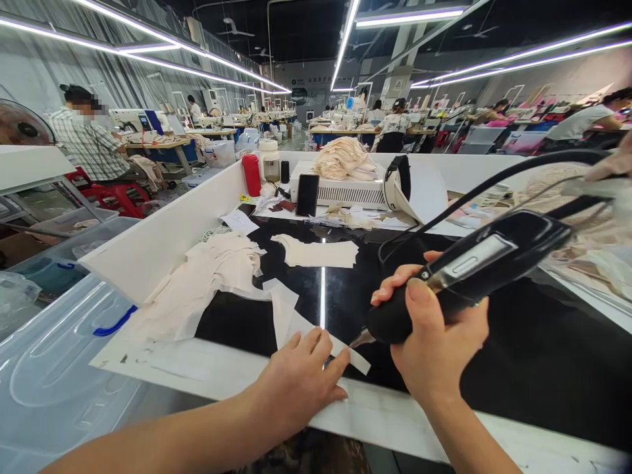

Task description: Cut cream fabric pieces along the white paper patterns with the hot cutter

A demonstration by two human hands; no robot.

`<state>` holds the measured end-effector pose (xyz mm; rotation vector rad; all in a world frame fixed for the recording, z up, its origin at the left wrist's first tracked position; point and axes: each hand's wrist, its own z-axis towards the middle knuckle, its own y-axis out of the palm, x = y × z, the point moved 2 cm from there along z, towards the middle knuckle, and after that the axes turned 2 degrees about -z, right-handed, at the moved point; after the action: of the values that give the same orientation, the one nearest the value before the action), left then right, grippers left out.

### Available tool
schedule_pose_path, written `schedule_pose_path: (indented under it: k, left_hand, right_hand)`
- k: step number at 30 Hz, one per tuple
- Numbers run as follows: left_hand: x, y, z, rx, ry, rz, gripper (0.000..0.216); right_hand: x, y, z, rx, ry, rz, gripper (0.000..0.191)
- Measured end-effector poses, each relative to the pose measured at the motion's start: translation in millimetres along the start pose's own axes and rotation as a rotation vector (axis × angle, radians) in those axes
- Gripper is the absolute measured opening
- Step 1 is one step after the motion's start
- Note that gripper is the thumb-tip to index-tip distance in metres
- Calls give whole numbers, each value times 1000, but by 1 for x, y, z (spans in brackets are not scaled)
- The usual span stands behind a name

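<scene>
My right hand (434, 336) is closed around a black corded handheld tool (474, 270), whose metal tip points down-left at a narrow white strip (353, 359). My left hand (303, 378) lies on the near end of that strip, fingers curled, pressing it against the black glossy tabletop (518, 355). Cream fabric pieces (316, 252) and a heap of cut cream pieces (207, 283) lie further left on the table. The tool's black cable (494, 181) arcs up to the right.
A white wall panel (162, 230) borders the table at left. At the back stand a white box unit (345, 191) with folded cloth on top, a phone (307, 195), a red cup (251, 174) and a jar. A clear plastic bin lid (54, 368) lies at lower left. Other people work at distant stations.
</scene>
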<state>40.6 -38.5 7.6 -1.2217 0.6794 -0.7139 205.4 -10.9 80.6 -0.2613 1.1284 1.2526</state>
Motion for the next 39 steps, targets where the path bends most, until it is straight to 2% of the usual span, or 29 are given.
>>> schedule_pose_path:
  k: [11,21,26,31,35,39]
  left_hand:
    - [-1,5,-2,39,21,-48,64]
    - [-3,4,-3,39,48,-67,57]
    - [-12,1,-4,63,84,-122,45]
    - [-28,-11,-10,99,80,-310,35]
    - [-36,-15,-15,88,19,-377,36]
    - [-35,-14,-17,47,32,-378,41]
  right_hand:
    - [12,8,-3,-76,1,-47,37]
    - [20,18,1,-98,38,15,39]
    - [19,18,-2,-87,38,-28,35]
    - [13,17,-7,-58,12,-49,39]
    - [10,16,-12,-22,26,-88,40]
    - [7,16,-17,-6,31,-101,42]
